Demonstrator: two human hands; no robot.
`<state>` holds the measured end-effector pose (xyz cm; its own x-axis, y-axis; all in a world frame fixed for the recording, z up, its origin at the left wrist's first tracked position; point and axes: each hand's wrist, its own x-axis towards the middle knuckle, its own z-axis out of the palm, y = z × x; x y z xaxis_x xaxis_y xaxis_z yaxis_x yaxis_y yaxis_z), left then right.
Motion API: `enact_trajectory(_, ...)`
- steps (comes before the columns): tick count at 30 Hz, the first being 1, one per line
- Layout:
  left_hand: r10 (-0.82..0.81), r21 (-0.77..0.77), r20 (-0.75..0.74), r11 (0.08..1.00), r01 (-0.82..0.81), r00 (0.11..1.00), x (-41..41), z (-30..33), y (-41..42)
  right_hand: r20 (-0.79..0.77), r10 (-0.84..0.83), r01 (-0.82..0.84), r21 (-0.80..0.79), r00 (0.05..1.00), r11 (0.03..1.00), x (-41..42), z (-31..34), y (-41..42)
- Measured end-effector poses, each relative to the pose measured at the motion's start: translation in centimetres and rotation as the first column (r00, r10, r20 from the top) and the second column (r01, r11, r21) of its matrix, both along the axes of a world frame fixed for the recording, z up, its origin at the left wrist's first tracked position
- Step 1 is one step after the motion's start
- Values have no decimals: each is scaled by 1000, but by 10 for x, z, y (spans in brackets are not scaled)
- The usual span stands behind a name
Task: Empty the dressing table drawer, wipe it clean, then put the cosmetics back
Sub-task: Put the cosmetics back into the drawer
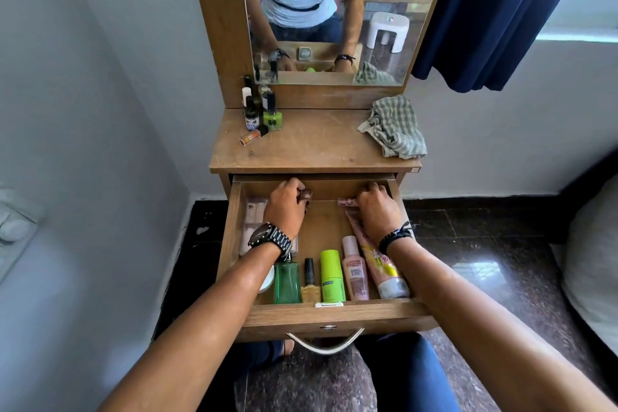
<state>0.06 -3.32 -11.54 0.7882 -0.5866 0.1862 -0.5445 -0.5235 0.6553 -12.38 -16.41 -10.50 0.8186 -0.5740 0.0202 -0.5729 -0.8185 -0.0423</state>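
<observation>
Still on the emptying step: left hand pinches a small dark bottle, right hand's grip looks curled round something pinkish, hard to tell. Both sit at the drawer back; next, lift them onto the worktop.
</observation>
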Motion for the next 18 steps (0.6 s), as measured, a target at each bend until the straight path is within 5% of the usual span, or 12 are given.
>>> enact_trajectory(9, -10, 4, 13, 1000, 10, 1000, 0, -1, 3, 212, -127, 84, 202, 969, 976, -6, 5, -2)
enact_trajectory(18, -43, -80, -11, 996, 42, 999, -3, 30, 18, 393, -322, 25, 600, 861, 800, -12, 26, 13)
